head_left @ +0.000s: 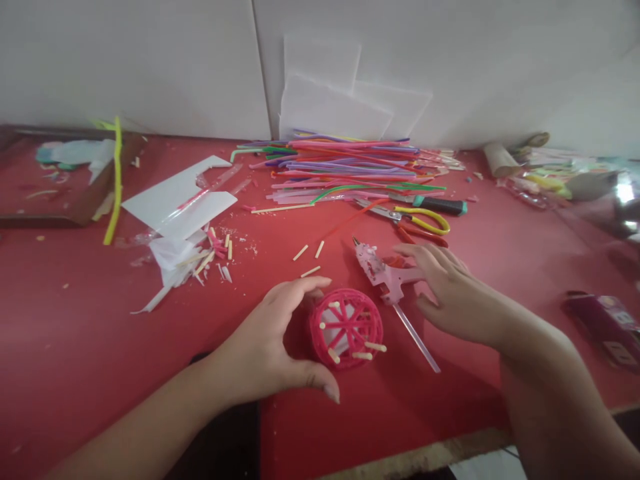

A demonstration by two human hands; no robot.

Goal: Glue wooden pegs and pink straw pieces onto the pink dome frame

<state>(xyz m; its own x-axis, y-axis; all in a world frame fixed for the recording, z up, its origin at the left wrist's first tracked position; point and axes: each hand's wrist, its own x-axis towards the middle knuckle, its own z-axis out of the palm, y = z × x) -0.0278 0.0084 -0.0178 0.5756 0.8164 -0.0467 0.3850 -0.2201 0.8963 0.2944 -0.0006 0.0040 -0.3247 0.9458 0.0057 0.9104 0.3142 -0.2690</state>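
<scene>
A brown-edged tray point(55, 219) stood at the far left of the red tabletop point(75, 347), a yellow fuzzy stem point(115, 187) leaning along its right side. Next came a sheet of white card point(145, 200), with paper scraps point(173, 257) and short sticks just in front. The left hand point(267, 333) was unclenched, thumb and fingers curved around the left side of a round pink spoked piece point(347, 325); whether a fingertip touched it could not be told. Pale pegs stuck up from this piece, near the front edge. Behind it lay a heap of coloured stems point(345, 170). Just to its right was a pink glue gun point(373, 263), its clear glue stick point(415, 337) pointing toward the front edge. The right hand point(445, 277) was loose, fingers extended beside the gun's handle
</scene>
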